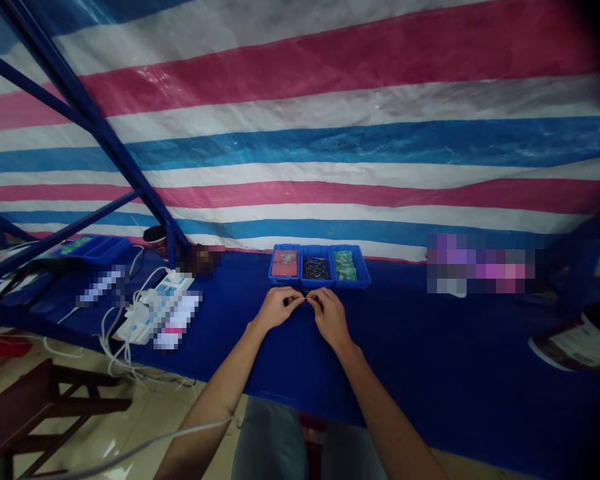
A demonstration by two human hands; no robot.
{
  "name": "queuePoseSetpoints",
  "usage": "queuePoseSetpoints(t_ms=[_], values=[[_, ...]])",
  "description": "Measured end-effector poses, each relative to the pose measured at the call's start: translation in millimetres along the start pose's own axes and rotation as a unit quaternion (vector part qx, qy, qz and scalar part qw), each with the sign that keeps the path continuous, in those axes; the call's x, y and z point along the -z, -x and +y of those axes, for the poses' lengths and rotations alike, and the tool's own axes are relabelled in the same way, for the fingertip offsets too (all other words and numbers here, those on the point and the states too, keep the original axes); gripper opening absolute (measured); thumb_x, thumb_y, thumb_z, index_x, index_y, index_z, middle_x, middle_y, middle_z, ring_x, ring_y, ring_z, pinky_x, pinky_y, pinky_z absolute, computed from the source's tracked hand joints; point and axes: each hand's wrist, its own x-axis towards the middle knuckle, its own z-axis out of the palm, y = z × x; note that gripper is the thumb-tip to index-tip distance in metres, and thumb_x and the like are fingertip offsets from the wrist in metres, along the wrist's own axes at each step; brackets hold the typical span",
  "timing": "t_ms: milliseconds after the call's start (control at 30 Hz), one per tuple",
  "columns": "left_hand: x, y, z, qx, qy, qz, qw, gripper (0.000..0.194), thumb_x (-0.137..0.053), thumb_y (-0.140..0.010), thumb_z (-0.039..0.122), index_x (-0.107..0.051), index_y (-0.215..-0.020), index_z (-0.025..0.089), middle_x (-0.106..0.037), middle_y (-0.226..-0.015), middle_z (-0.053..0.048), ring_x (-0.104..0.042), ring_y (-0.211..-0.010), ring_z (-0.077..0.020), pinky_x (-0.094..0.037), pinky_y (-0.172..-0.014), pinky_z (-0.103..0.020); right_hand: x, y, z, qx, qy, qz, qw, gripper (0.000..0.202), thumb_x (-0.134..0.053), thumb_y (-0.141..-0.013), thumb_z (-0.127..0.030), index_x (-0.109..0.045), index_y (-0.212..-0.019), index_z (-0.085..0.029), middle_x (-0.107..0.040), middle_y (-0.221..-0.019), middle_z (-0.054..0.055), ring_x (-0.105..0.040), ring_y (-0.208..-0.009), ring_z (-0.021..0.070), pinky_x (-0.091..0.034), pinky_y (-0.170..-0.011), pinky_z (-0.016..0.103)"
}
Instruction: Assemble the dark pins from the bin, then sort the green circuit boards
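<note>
My left hand [280,307] and my right hand [327,313] meet over the blue table [290,363], just in front of three joined blue bins. Fingers and thumb are pinched together on each hand. Between the fingertips is something small and thin, too small to name. Reddish-pink pieces lie in the left bin [285,263]. Many thin dark metal pieces [317,268] fill the middle one. Green-and-white packets [345,265] are in the right bin.
At the left are a white power strip [153,310] with tangled cables and a blue tray [100,249]. A blue metal frame [130,170] rises there. A dark container [587,340] stands at the far right. Behind hangs a striped sheet [300,153].
</note>
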Motion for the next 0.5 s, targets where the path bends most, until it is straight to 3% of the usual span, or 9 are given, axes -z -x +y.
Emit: queuePoseSetpoints(t_ms=[500], values=[[0.0,0.2,-1.0,-0.005,0.004,0.014,1.0,0.024,-0.059,-0.093,0.034,-0.075,-0.09,0.016,-0.071,-0.08,-0.004,-0.058,-0.065,-0.0124,-0.044,-0.067,-0.024,-0.1,0.1,-0.4,-0.007,0.034,-0.007,0.999,0.019,-0.047,-0.098,-0.025,-0.062,-0.087,-0.022,-0.065,-0.09,0.005,-0.059,-0.09,0.0219,-0.041,-0.081,0.032]])
